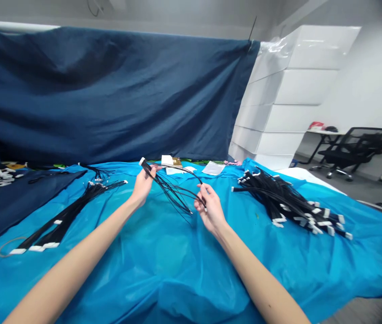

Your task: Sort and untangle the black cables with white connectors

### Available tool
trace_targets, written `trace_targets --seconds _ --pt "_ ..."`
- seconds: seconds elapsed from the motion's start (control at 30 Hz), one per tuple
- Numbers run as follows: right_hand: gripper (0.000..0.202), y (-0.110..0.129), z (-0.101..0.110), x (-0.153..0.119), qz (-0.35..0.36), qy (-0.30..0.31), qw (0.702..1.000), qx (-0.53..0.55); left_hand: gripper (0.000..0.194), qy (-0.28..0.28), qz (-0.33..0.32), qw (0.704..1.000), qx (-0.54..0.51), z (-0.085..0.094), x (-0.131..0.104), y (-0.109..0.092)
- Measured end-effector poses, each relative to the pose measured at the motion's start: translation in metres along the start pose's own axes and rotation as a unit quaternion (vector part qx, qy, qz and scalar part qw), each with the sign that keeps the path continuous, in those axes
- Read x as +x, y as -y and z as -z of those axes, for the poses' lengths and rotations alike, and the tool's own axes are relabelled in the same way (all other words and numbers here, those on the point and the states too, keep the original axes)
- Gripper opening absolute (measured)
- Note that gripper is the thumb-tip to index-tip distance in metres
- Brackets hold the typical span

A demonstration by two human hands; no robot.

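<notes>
Over the middle of the blue-covered table, my left hand [143, 183] is closed around a black wire harness [167, 189] just below its white connector [142, 161]. The harness's thin wires fan out to the right and hang down, their loose ends in the air. My right hand [210, 206] pinches some of the harness's wires between thumb and fingers, with a wire end showing below the fingertips. Both hands are raised above the blue sheet [164, 256].
A bundle of black harnesses [72, 207] with white connectors lies at the left. Another pile of black harnesses [288, 198] lies at the right. White paper pieces [213, 168] sit at the back, before a dark blue curtain [110, 94]. Stacked white boxes [288, 90] stand behind right.
</notes>
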State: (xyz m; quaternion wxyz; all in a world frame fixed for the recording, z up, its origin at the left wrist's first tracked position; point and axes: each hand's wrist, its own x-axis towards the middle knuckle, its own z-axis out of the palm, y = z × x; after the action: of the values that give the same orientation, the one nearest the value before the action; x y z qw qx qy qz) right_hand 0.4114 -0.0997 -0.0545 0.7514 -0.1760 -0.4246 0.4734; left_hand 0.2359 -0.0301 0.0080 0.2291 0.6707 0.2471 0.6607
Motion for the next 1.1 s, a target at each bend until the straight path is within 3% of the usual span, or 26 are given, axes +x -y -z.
trace_targets --seconds 0.13,0.3,0.4,0.5,0.7,0.9,1.1 --pt "0.038 0.000 0.003 0.004 -0.018 -0.023 0.999 0.031 0.034 0.008 -0.018 0.997 -0.075 -0.011 0.005 -0.026" --pt "0.036 0.003 0.004 0.005 -0.020 -0.006 0.998 0.055 0.029 0.048 -0.060 0.994 -0.079 -0.021 -0.004 -0.070" --pt "0.036 0.003 0.003 0.004 -0.035 0.018 0.997 0.069 0.025 0.051 -0.039 0.993 -0.101 -0.025 -0.012 -0.091" --pt "0.034 0.002 0.002 0.002 -0.039 0.044 0.995 0.083 0.022 0.043 -0.001 0.994 -0.102 -0.024 -0.018 -0.098" --pt "0.030 0.002 0.000 -0.002 -0.068 0.115 0.991 0.029 0.005 -0.031 0.088 0.989 -0.116 -0.001 -0.012 -0.073" --pt "0.030 0.001 0.001 -0.008 -0.128 0.239 0.963 -0.010 0.023 0.020 0.168 0.972 -0.162 0.024 -0.005 -0.040" --pt "0.033 -0.007 -0.005 -0.018 -0.201 0.323 0.925 -0.020 0.027 0.017 0.271 0.925 -0.267 0.026 -0.013 -0.002"
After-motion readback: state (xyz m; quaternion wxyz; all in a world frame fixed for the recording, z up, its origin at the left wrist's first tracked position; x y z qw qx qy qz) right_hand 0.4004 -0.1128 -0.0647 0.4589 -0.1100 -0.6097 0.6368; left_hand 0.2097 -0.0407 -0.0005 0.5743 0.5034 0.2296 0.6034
